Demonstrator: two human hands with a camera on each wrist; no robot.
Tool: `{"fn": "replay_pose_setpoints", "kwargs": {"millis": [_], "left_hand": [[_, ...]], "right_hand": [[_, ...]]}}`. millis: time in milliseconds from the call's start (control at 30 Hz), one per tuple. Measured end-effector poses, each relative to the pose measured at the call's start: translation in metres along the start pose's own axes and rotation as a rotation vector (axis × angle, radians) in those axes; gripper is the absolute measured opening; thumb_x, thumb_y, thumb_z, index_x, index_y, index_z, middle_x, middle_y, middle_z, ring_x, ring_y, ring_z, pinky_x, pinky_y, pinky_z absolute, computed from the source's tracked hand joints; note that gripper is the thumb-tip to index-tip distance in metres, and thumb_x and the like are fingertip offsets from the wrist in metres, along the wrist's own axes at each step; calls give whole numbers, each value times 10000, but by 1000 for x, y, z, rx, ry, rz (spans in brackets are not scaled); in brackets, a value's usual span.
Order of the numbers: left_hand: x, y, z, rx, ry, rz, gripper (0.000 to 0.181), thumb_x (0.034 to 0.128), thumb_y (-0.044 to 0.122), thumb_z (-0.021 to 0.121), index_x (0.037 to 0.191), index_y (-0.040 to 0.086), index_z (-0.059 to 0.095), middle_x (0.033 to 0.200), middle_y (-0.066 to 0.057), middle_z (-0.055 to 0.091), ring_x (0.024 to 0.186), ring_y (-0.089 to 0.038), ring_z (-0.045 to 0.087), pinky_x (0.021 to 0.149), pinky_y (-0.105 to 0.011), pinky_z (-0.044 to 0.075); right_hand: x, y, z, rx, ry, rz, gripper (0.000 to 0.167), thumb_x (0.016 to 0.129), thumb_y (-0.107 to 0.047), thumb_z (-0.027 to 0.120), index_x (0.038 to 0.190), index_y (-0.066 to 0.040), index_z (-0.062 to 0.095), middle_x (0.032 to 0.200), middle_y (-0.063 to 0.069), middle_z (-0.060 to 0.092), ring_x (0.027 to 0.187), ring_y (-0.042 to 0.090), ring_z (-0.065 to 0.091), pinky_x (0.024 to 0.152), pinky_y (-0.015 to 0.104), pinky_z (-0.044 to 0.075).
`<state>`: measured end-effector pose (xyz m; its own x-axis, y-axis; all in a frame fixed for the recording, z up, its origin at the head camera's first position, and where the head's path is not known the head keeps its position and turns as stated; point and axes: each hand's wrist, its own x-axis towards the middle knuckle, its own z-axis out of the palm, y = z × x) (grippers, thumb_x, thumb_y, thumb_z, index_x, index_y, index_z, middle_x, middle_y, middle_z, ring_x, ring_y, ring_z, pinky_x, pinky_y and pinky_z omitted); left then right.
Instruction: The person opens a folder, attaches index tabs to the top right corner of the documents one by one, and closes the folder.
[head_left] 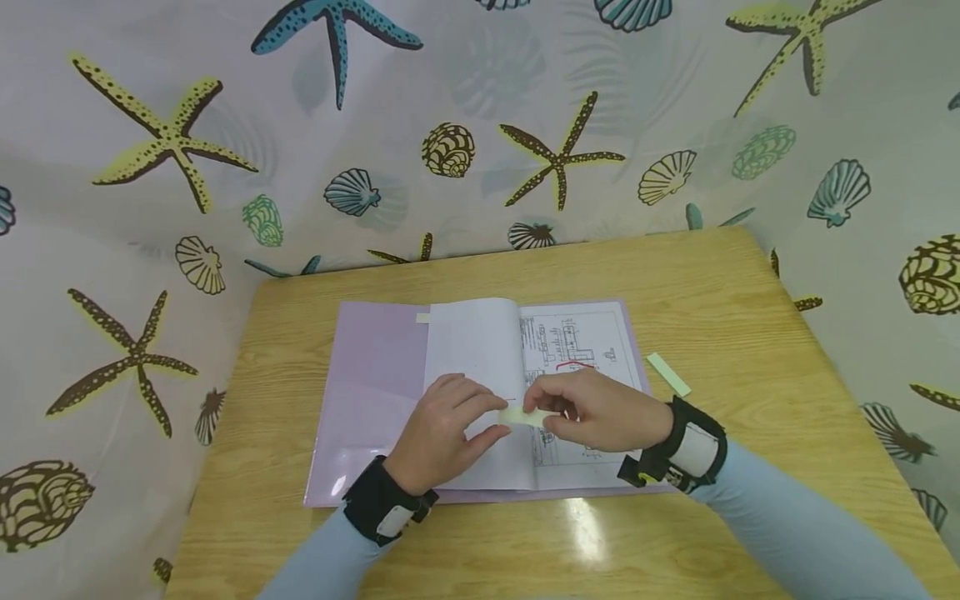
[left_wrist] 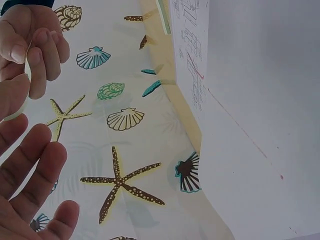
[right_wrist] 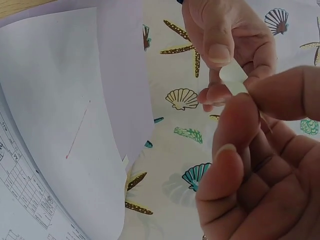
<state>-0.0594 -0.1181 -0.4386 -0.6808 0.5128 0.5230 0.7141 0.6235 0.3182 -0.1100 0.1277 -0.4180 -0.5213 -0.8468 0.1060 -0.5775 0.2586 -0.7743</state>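
A pale yellow-green paper strip [head_left: 522,417], like a sticky note tab, spans the gap between both hands above an open folder. My left hand [head_left: 450,429] pinches its left end between thumb and fingers. At the other end, my right hand [head_left: 607,410] pinches it with thumb and index finger. The strip [right_wrist: 233,79] looks bent in the right wrist view. Below the hands lie a white page [head_left: 472,350] with a thin red line and a printed technical drawing [head_left: 611,333] with a red mark, partly covered by the right hand.
The purple folder [head_left: 375,375] lies open on a wooden table [head_left: 697,292]. A similar pale strip [head_left: 669,374] rests right of it. A small pale tab [head_left: 423,318] sticks out from the white page's upper left edge. Behind hangs a seashell-patterned cloth [head_left: 450,67].
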Motion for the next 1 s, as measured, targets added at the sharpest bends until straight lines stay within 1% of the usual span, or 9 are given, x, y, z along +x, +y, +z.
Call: {"fn": "replay_pose_setpoints", "kwargs": {"millis": [133, 267, 433, 500, 567, 633, 767, 867, 1000], "left_hand": [[0, 0, 2, 8, 25, 14, 280, 770, 296, 818, 966, 125, 715, 876, 33, 672, 828, -124, 598, 897, -331, 472], [3, 2, 5, -13, 77, 38, 278, 781, 315, 807, 953, 114, 722, 848, 25, 675, 806, -129, 607, 873, -331, 486], [8, 5, 11, -60, 119, 24, 269, 794, 313, 795, 954, 109, 725, 838, 19, 690, 819, -125, 621, 895, -337, 484], [9, 5, 14, -72, 118, 4, 264, 806, 307, 785, 969, 109, 720, 858, 20, 696, 827, -122, 621, 903, -335, 480], [10, 5, 17, -78, 109, -13, 278, 814, 299, 778, 999, 102, 711, 892, 14, 696, 849, -127, 621, 898, -329, 479], [11, 5, 22, -79, 91, -33, 304, 829, 295, 764, 1047, 95, 694, 940, 3, 692, 886, -134, 619, 899, -327, 477], [17, 5, 29, -52, 48, -57, 358, 849, 266, 740, 1142, 79, 658, 1032, -20, 670, 973, -156, 602, 893, -315, 475], [25, 6, 34, 19, -20, -37, 336, 850, 248, 732, 1139, 91, 665, 1051, -16, 660, 993, -156, 595, 891, -310, 477], [39, 6, 47, 126, -201, 27, 284, 859, 288, 721, 1092, 129, 693, 1049, 1, 653, 1004, -153, 583, 892, -310, 474]], "right_hand": [[-2, 1, 2, 2, 63, 13, 235, 901, -60, 603, 1115, -155, 579, 840, -99, 606, 661, 53, 521, 563, 222, 474], [-3, 4, 12, 69, 183, 26, 268, 921, -101, 634, 1178, -139, 568, 922, -68, 659, 715, 72, 577, 569, 233, 474], [-5, 6, 26, 245, 323, 56, 185, 914, -94, 657, 1098, -113, 647, 935, -1, 671, 655, 132, 598, 526, 243, 470], [-6, 7, 27, 297, 358, 79, 153, 906, -81, 664, 1059, -95, 673, 917, 16, 663, 594, 146, 577, 504, 241, 466], [-8, 5, 26, 314, 387, 117, 146, 898, -53, 667, 1041, -68, 687, 940, 32, 662, 600, 159, 579, 525, 242, 485], [-8, 0, 19, 281, 404, 158, 146, 897, -37, 662, 1040, -38, 687, 895, 33, 672, 591, 141, 576, 515, 231, 465], [-12, 20, 7, 199, 420, 249, 149, 916, -98, 655, 1052, -49, 689, 883, 31, 694, 633, 164, 616, 542, 247, 486], [-17, 59, -5, 171, 424, 331, 182, 933, -198, 646, 1075, -94, 692, 1008, 28, 688, 715, 188, 644, 614, 282, 525], [-24, 106, -32, 134, 454, 504, 219, 950, -223, 620, 1109, -87, 684, 1162, 81, 640, 800, 222, 632, 684, 313, 517]]}}
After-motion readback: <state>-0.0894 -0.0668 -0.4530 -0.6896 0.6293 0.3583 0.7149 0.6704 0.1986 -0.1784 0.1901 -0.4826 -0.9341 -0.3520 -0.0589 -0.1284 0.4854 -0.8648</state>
